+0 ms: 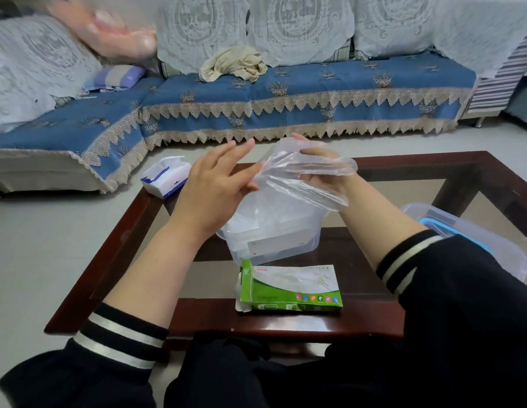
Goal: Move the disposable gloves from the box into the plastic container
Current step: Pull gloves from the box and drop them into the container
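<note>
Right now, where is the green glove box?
The green glove box lies on the table's near edge, centred, just in front of the clear plastic container.

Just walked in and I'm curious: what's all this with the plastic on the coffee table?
A person seated at the coffee table holds thin clear disposable gloves up in both hands, the right hand gripping them and the left hand at their edge. Right under them stands a clear plastic container. The green glove box lies nearer the person, its end flap open. A clear lid with a blue rim sits to the right.
</note>
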Demonstrator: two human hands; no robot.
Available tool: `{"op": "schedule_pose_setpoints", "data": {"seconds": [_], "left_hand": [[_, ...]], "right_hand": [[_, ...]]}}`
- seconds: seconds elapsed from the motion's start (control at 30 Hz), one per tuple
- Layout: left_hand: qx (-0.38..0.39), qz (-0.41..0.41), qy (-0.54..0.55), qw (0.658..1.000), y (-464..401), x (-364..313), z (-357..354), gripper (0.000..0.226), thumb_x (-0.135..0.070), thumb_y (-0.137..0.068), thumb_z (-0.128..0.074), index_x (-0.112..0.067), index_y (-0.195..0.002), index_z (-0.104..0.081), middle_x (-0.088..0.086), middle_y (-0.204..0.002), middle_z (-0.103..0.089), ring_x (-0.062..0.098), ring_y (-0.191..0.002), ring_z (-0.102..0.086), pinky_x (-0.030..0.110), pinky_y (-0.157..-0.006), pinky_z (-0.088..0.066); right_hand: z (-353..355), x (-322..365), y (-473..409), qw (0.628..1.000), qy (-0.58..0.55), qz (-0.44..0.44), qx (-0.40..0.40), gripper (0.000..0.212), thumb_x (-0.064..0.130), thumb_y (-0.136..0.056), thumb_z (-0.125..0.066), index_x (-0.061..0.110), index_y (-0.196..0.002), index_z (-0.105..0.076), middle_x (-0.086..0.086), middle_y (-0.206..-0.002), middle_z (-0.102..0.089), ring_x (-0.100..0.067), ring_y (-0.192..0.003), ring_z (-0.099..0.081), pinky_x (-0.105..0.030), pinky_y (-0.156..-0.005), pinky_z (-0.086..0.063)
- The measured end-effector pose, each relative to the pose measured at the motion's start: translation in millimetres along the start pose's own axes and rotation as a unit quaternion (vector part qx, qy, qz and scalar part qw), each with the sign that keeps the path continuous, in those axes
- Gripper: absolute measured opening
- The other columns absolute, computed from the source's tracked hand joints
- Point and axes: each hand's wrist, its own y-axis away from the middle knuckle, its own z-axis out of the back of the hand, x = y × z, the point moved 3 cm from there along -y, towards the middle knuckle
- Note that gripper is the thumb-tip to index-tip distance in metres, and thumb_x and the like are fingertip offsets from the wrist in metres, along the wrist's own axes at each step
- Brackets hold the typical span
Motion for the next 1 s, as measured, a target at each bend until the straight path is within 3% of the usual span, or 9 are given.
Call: {"op": "schedule_pose_setpoints", "data": {"seconds": [0.1,0.17,0.23,0.37,0.5,0.63,0.77,0.87,1.0], "left_hand": [[0.117,0.016,-0.05,0.992,6,-2,-31,0.045,-0.036,-0.095,-0.041,-0.016,-0.133,-0.056,0.01,-0.149,-0.042,0.035,-0.135,-0.04,0.058,-0.104,-0.037],[0.203,0.037,-0.058,0.977,11,-6,-54,0.047,-0.033,-0.1,-0.041,-0.018,-0.144,-0.041,0.004,-0.157,-0.029,0.027,-0.144,-0.025,0.05,-0.114,-0.021],[0.262,0.047,-0.067,0.962,11,-8,-73,0.048,-0.033,-0.103,-0.036,-0.017,-0.148,-0.032,0.001,-0.159,-0.022,0.023,-0.147,-0.017,0.042,-0.117,-0.014],[0.353,0.066,-0.064,0.931,-2,-10,-94,0.042,-0.034,-0.104,-0.034,-0.012,-0.137,-0.047,0.006,-0.144,-0.045,0.026,-0.133,-0.04,0.04,-0.108,-0.031],[0.461,0.137,-0.034,0.876,-12,-15,-101,0.034,-0.034,-0.102,-0.043,-0.009,-0.117,-0.061,0.008,-0.12,-0.062,0.026,-0.111,-0.057,0.034,-0.089,-0.042],[0.527,0.179,-0.012,0.831,-7,-14,-112,0.028,-0.02,-0.098,-0.049,-0.006,-0.12,-0.059,0.01,-0.124,-0.059,0.025,-0.106,-0.055,0.034,-0.096,-0.043],[0.55,0.285,0.037,0.785,2,-14,-113,0.041,-0.012,-0.101,-0.036,-0.003,-0.142,-0.039,0.016,-0.143,-0.043,0.032,-0.128,-0.043,0.04,-0.11,-0.035],[0.544,0.28,0.052,0.789,2,-14,-111,0.038,-0.012,-0.101,-0.04,-0.003,-0.138,-0.044,0.017,-0.135,-0.05,0.031,-0.12,-0.048,0.039,-0.104,-0.039],[0.518,0.206,-0.004,0.83,-15,-8,-101,0.025,-0.028,-0.09,-0.065,-0.007,-0.102,-0.06,0.002,-0.084,-0.056,0.021,-0.083,-0.055,0.029,-0.074,-0.045]], "right_hand": [[7,-13,-14,0.997,-0.039,-0.04,-0.052,0.04,0.008,-0.102,-0.031,-0.006,-0.14,-0.036,-0.021,-0.144,-0.041,-0.034,-0.133,-0.041,-0.037,-0.104,-0.038],[21,-17,-23,0.991,-0.081,-0.014,-0.101,0.037,0.005,-0.101,-0.033,-0.007,-0.136,-0.04,-0.024,-0.132,-0.051,-0.033,-0.121,-0.054,-0.038,-0.101,-0.046],[46,-16,-29,0.974,-0.089,0.057,-0.201,0.033,0.003,-0.099,-0.04,0.0,-0.131,-0.046,-0.015,-0.115,-0.059,-0.023,-0.1,-0.064,-0.031,-0.084,-0.056],[75,-15,-9,0.932,0.023,0.189,-0.309,0.017,0.007,-0.098,-0.041,0.014,-0.109,-0.052,-0.003,-0.104,-0.059,-0.01,-0.085,-0.059,-0.017,-0.068,-0.052],[66,-26,27,0.917,0.151,0.285,-0.235,0.015,0.005,-0.098,-0.042,0.012,-0.105,-0.053,-0.002,-0.092,-0.061,-0.008,-0.076,-0.059,-0.015,-0.064,-0.05],[47,-54,59,0.92,0.22,0.293,-0.141,0.022,0.002,-0.096,-0.046,0.022,-0.097,-0.054,-0.002,-0.084,-0.062,-0.007,-0.063,-0.056,-0.016,-0.057,-0.045],[36,-93,68,0.926,0.295,0.223,-0.08,0.024,0.009,-0.095,-0.05,0.032,-0.094,-0.058,0.006,-0.077,-0.065,-0.01,-0.061,-0.06,-0.03,-0.062,-0.05],[38,-110,68,0.891,0.409,0.188,-0.054,0.015,0.021,-0.094,-0.053,0.033,-0.096,-0.06,0.011,-0.078,-0.066,-0.011,-0.068,-0.062,-0.037,-0.069,-0.053],[41,-120,67,0.872,0.47,0.136,-0.015,0.007,0.028,-0.093,-0.055,0.031,-0.096,-0.061,0.012,-0.076,-0.065,-0.011,-0.071,-0.061,-0.038,-0.069,-0.054]]}}
